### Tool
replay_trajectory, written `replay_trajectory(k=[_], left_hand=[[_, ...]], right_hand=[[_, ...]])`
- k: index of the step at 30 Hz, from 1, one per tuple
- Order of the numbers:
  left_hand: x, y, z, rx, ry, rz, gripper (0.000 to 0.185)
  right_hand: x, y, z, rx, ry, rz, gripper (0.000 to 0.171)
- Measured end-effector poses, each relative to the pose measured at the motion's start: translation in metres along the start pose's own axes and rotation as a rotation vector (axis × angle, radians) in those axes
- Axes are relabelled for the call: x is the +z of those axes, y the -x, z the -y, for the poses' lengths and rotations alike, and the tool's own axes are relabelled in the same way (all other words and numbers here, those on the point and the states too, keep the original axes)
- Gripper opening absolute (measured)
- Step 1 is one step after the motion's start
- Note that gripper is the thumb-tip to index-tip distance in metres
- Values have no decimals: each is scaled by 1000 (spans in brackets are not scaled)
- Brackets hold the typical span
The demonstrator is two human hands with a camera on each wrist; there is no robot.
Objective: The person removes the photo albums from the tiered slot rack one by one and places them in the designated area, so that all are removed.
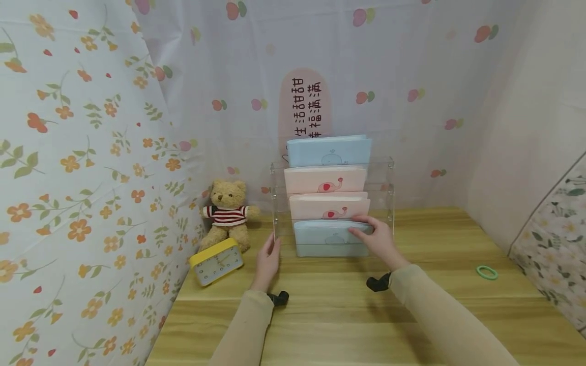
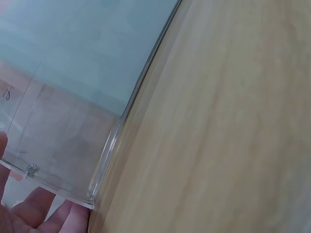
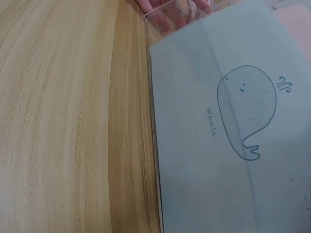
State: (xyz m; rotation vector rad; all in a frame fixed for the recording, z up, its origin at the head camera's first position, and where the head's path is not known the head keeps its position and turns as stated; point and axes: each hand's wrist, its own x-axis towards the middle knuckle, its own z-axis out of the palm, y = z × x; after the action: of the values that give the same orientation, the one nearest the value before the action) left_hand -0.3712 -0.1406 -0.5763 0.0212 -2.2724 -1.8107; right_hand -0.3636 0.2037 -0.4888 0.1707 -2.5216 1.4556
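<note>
A clear acrylic tiered rack [image 1: 390, 203] stands at the back of the wooden table [image 1: 348, 315] and holds several notebooks. The front one is a pale blue notebook [image 1: 320, 240] with a whale drawing [image 3: 245, 111]. My right hand [image 1: 368, 230] grips this notebook's top right edge. With straight fingers, my left hand [image 1: 271, 250] touches the rack's left wall. In the left wrist view its fingertips [image 2: 29, 213] lie against the rack's lower corner [image 2: 63, 170]. Two pink notebooks [image 1: 326, 179] and another blue notebook [image 1: 328, 151] stand in the tiers behind.
A teddy bear [image 1: 227, 213] in a striped shirt and a yellow clock [image 1: 216, 261] sit left of the rack. A green hair ring [image 1: 487, 272] lies on the table at the right. Floral cloth walls close in the left, back and right sides.
</note>
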Motion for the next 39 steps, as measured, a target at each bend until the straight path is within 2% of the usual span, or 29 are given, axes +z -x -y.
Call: replay_trajectory(k=[7,12,19,26,33,39], left_hand=[[0,0,6,-34,21,12,53],[-2,0,6,-19,3,-6,53],[-2,0,4,-10,-14,-20,55],[0,0,2,-18,-9,-6,52],[2,-2,5,-4,-11,-12,51],[-1,0,3,-16,-15,-16,52]], right_hand=[[3,0,2,60,45,-5,44],[9,-2,5,92,36,-29,38],[18,-2,5,94,0,-81,31],[23,2,9,76,-61,-145,26],[21,2,16,56,-76,-207,24],[14,3,30,-19,-113,-311,24]])
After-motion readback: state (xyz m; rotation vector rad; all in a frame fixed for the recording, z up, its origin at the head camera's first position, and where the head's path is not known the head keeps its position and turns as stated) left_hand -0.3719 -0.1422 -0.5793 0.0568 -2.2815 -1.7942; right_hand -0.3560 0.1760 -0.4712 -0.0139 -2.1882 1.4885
